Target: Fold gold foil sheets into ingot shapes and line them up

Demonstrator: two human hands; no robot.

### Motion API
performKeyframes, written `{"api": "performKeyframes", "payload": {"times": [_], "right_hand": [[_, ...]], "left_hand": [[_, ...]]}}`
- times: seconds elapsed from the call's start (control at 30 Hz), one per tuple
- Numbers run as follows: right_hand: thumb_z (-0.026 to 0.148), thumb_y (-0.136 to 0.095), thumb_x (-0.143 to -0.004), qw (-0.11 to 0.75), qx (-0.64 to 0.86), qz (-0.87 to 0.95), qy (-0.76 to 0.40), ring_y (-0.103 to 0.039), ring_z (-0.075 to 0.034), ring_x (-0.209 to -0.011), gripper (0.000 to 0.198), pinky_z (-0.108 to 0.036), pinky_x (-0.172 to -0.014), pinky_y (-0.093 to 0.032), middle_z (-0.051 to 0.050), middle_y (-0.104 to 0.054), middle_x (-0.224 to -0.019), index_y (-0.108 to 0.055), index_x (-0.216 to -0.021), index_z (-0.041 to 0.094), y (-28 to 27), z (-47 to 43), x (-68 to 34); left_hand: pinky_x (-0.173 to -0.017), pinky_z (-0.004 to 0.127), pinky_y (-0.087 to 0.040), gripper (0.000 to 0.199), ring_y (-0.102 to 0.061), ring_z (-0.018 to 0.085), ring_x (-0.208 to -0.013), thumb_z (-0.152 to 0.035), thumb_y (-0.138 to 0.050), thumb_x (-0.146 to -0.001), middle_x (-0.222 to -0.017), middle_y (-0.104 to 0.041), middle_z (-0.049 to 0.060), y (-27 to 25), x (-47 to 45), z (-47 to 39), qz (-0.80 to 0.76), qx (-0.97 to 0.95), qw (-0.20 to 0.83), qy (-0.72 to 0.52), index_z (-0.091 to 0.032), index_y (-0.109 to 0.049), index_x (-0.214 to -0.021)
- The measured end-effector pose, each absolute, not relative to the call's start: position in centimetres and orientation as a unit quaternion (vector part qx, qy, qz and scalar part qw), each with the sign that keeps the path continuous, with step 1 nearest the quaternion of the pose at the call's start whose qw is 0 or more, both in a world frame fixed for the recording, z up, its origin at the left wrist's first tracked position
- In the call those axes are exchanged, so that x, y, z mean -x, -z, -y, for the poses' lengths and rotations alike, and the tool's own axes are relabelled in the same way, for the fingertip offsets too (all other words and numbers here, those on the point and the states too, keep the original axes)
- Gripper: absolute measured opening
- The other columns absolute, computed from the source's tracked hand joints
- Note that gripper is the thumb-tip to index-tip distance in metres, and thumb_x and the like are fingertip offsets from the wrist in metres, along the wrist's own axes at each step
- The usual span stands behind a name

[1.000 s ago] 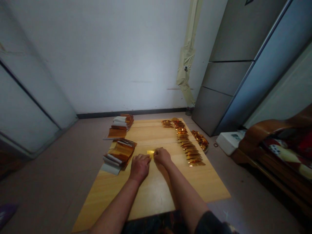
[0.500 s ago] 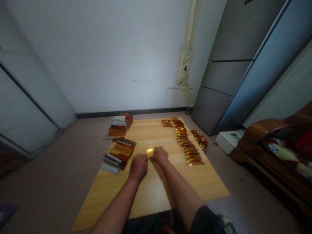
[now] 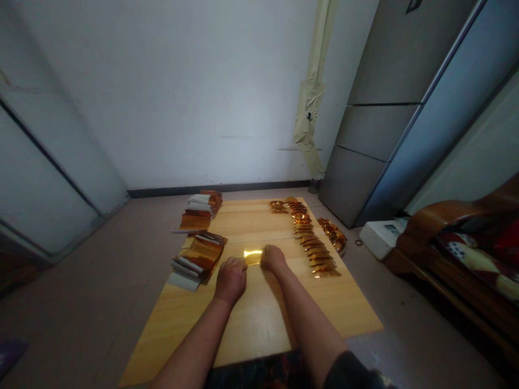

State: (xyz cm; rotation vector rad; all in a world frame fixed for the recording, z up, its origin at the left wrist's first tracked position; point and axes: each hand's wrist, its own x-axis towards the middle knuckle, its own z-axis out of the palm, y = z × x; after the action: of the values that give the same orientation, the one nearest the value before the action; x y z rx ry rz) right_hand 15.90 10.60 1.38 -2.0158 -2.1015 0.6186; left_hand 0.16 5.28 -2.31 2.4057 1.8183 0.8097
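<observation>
A shiny gold foil sheet (image 3: pixel 253 257) spans the gap between my two hands, just above or on the wooden table (image 3: pixel 251 324). My left hand (image 3: pixel 232 278) is closed on its left edge. My right hand (image 3: pixel 273 258) has its fingers closed on the opposite edge. Left of my left hand lies a loose stack of gold foil sheets with pale backing (image 3: pixel 203 254), and a second such stack (image 3: pixel 198 210) is farther back. Along the table's right side runs a row of folded gold foil pieces (image 3: pixel 310 237), overlapping one another.
Beyond the table's right edge, a heap of gold foil pieces (image 3: pixel 333 233) sits low down. A white box (image 3: pixel 379 237) stands by the wooden seat (image 3: pixel 446 232). The grey fridge (image 3: pixel 360 156) and white wall (image 3: pixel 211 97) lie behind.
My right hand has moved a little to the right, away from my left. More of the gold foil sheet shows between them, and my left hand stays in place.
</observation>
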Motion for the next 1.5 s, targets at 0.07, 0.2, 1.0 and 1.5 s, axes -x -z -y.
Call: {"api": "performKeyframes", "payload": {"times": [0.07, 0.2, 1.0, 1.5], "right_hand": [[0.01, -0.059, -0.075, 0.111, 0.668, 0.705, -0.21, -0.064, -0.016, -0.087, 0.028, -0.02, -0.068, -0.041, -0.007, -0.069, -0.095, -0.07, -0.098, 0.02, -1.4, -10.1, -16.9], [0.015, -0.058, -0.078, 0.134, 0.668, 0.702, -0.208, -0.061, -0.015, -0.083, 0.027, -0.021, -0.068, -0.039, -0.006, -0.061, -0.102, -0.07, -0.099, 0.024, -1.5, -8.9, -17.7], [0.011, -0.053, -0.077, 0.231, 0.625, 0.713, -0.216, -0.056, -0.012, -0.08, 0.02, -0.02, -0.067, -0.036, -0.001, -0.059, -0.096, -0.067, -0.084, 0.022, -0.3, -7.7, -18.3], [0.015, -0.056, -0.074, 0.241, 0.666, 0.677, -0.2, -0.058, -0.015, -0.087, 0.043, -0.023, -0.07, -0.037, -0.004, -0.06, -0.111, -0.058, -0.116, 0.023, 0.3, -7.0, -19.4]], "left_hand": [[-0.084, 0.036, -0.045, 0.018, -0.059, 0.023, -0.096, -0.01, -0.05, -0.076, -0.091, -0.07, 0.009, 2.0, -0.2, -5.2, -0.588, -0.764, 0.014, -0.265, -0.018, -0.066, -0.076], [-0.083, 0.036, -0.043, 0.017, -0.058, 0.023, -0.094, -0.013, -0.05, -0.079, -0.09, -0.069, 0.007, 1.5, -0.4, -5.0, -0.587, -0.764, 0.025, -0.266, -0.019, -0.065, -0.082], [-0.079, 0.034, -0.04, 0.019, -0.054, 0.021, -0.092, -0.015, -0.048, -0.087, -0.091, -0.064, 0.006, 1.6, -0.2, -5.2, -0.551, -0.791, 0.028, -0.262, -0.021, -0.065, -0.082], [-0.081, 0.035, -0.043, 0.011, -0.056, 0.022, -0.093, -0.02, -0.053, -0.084, -0.091, -0.065, 0.005, 1.6, -0.4, -5.3, -0.568, -0.772, 0.023, -0.283, -0.021, -0.06, -0.076]]}}
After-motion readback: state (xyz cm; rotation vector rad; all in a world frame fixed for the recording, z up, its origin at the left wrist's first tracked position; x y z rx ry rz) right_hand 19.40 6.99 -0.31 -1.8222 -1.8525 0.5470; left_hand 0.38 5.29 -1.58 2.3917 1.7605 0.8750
